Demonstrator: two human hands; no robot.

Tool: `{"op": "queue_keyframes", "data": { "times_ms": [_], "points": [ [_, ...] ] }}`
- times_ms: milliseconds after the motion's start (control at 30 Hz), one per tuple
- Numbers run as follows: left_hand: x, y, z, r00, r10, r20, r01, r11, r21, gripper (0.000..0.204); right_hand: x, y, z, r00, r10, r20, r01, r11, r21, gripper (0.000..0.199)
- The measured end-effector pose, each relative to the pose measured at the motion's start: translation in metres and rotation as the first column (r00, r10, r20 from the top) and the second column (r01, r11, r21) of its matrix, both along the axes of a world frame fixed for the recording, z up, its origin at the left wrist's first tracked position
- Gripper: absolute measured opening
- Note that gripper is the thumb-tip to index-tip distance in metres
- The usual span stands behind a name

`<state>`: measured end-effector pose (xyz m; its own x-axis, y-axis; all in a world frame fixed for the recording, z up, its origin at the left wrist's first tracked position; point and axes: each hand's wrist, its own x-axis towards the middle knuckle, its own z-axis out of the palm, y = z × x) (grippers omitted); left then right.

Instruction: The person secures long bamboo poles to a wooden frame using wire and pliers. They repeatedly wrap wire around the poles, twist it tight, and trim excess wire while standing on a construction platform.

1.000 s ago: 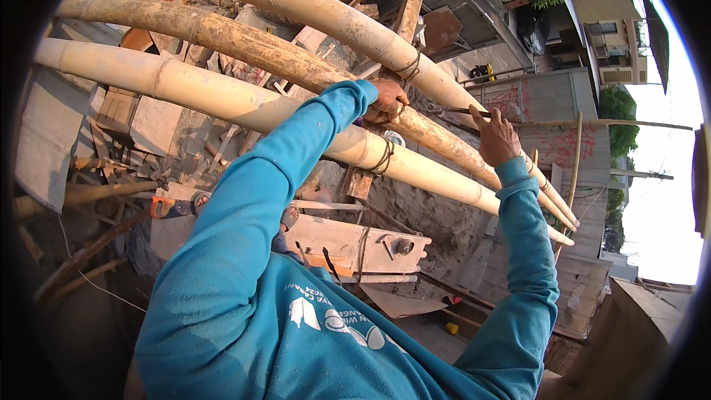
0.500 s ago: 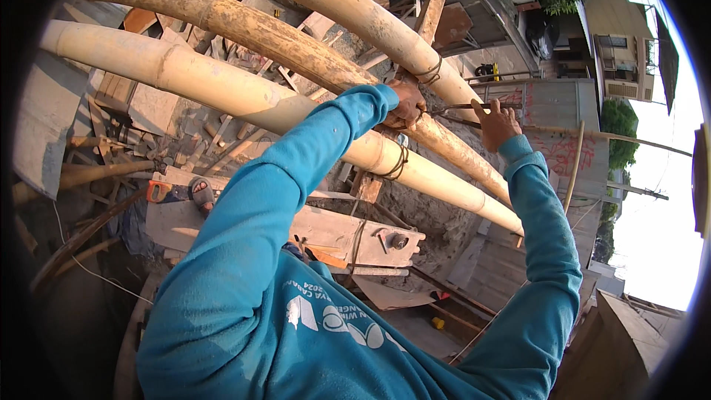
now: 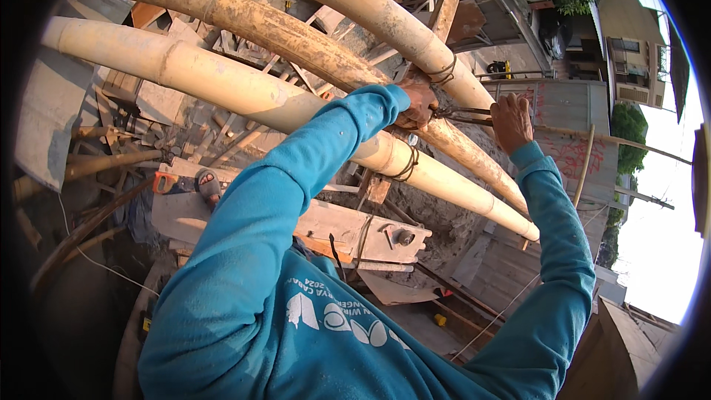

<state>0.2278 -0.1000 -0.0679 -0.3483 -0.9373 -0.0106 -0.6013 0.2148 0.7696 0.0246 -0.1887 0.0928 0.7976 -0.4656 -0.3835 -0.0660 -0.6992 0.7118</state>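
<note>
One dark long-handled tool [image 3: 468,112] is spanning the gap between two hands, the right hand [image 3: 511,122] gripping its handle end, the left hand [image 3: 416,104] resting bent at its other end, against the middle pole [image 3: 281,33], its exact grip hidden. Three bamboo poles are running side by side, two dark ties [image 3: 446,72] circling the outer pair, one on each.

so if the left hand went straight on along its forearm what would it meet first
Probably the upper pole, beyond the left hand, near the dark tie; depth is unclear, so the hand might pass above or below it.
</note>
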Motion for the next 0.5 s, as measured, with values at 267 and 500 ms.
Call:
{"op": "queue_keyframes", "data": {
  "times_ms": [267,500],
  "points": [
    [0.000,-0.008,-0.007,0.999,-0.037,0.032,0.038,0.999,-0.022,0.077,0.013,0.020,0.012,0.899,-0.424,-0.107,0.437,0.873,0.215,0.020],
    [-0.016,-0.014,-0.031,0.992,-0.060,0.108,0.070,0.994,-0.087,0.079,-0.015,0.047,0.005,0.710,-0.701,-0.062,0.626,0.589,0.511,0.043]
  ]
}}
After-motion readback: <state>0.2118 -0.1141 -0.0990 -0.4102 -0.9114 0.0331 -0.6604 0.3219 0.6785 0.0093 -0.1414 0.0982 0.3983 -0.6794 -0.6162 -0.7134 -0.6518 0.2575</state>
